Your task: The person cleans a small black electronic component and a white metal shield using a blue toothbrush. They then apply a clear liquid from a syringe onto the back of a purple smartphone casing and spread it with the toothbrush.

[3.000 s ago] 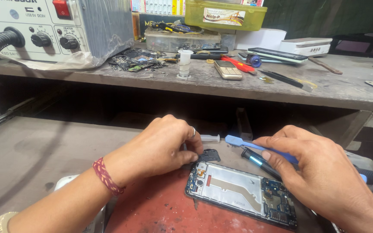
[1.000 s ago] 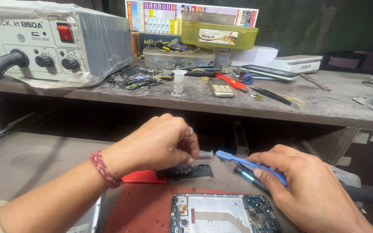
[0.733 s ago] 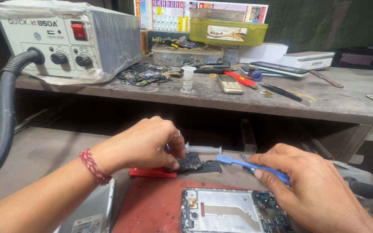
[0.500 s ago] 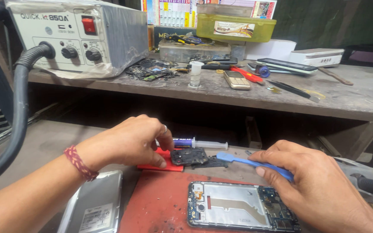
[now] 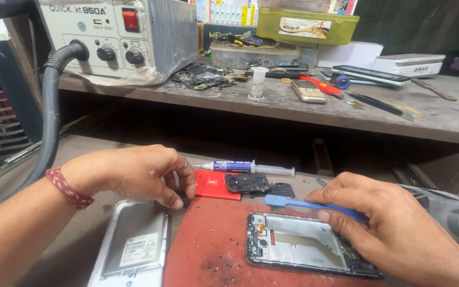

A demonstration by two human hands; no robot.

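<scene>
Red mat point(image 5: 213, 250) under my work, on the lower tabletop point(image 5: 59, 250). My right hand point(image 5: 394, 234) has a closed grip on a blue pry tool point(image 5: 298, 203), thumb and fingers pinching its handle; the flat tip points left, just above the top edge of the open phone frame point(image 5: 304, 250). The frame lies flat on the mat, inner side up, its lower right corner hidden by my hand. My left hand point(image 5: 139, 172) is curled, fingertips down at the mat's upper left corner beside a small red card point(image 5: 216, 185); the grip holds nothing I can make out. Black circuit board point(image 5: 248, 183) lies just right of the card, touching it. A syringe point(image 5: 245, 167) lies behind both. Phone back cover point(image 5: 134, 247) rests left of the mat. On the upper shelf: hot-air station point(image 5: 118, 32), small keypad phone point(image 5: 306, 90), green box point(image 5: 306, 25).
</scene>
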